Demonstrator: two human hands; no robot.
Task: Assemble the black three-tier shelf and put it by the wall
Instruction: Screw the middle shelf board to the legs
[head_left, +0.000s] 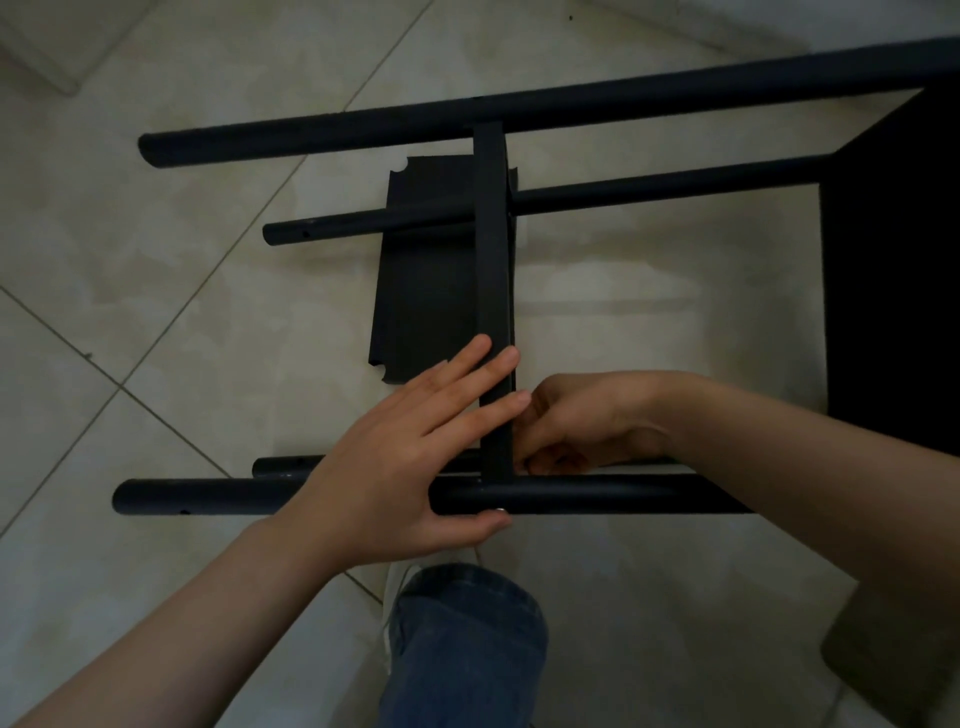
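Shelf frame (571, 101) lies on its side on the tiled floor (156, 312), bringing the near pole (597, 496) within reach, where the left hand (395, 467) presses straight fingers on the middle panel (493, 260) to steady it, seemingly, while the right hand (587, 421) curls its fingers at the joint, on what I cannot tell.

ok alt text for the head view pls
A person's left hand presses flat on the middle panel of a black shelf frame lying on a tiled floor, right hand curled at its joint with the near pole. A loose panel lies beneath.
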